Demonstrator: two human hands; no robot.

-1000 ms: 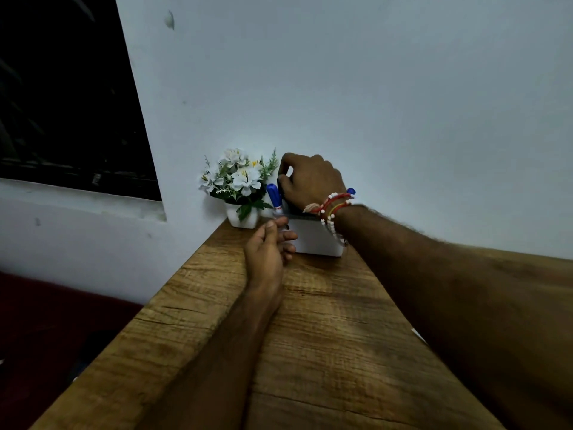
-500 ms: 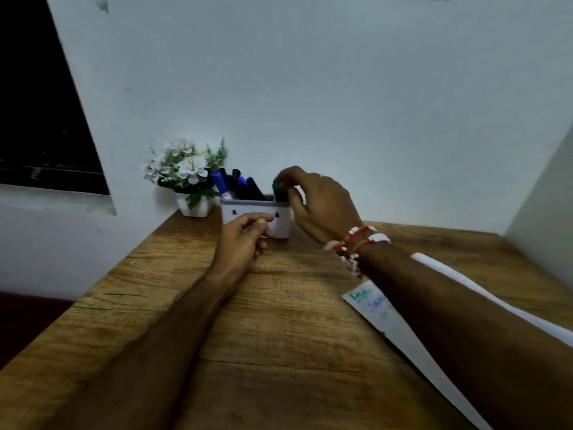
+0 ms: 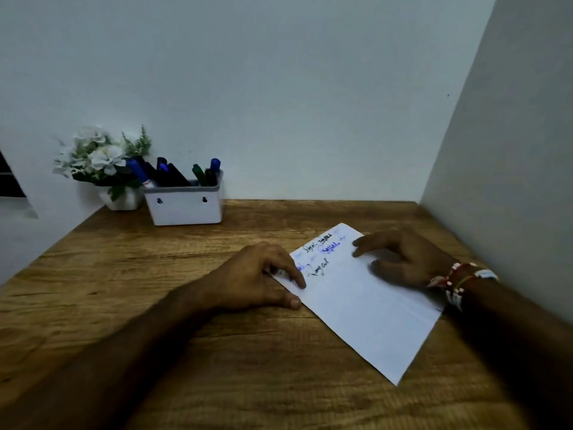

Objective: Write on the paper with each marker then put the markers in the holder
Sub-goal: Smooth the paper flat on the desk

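Head view: both hands, left (image 3: 257, 274) and right (image 3: 406, 262), spread empty on paper (image 3: 366, 302) lying on worktop (image 3: 186, 305), markers (image 3: 173, 175) in holder (image 3: 184, 206); palms may smear wet ink or slide the sheet.

Left hand (image 3: 257, 274): empty, fingers on paper (image 3: 366, 305) edge
Right hand (image 3: 403, 259): flat on paper
Markers (image 3: 173, 175): standing in holder (image 3: 184, 206)
Flowers (image 3: 102, 156): beside holder

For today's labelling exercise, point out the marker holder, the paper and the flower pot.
marker holder (image 3: 184, 209), head view, white front wall.
paper (image 3: 366, 308), head view, blank middle of the sheet.
flower pot (image 3: 122, 200), head view, white front.
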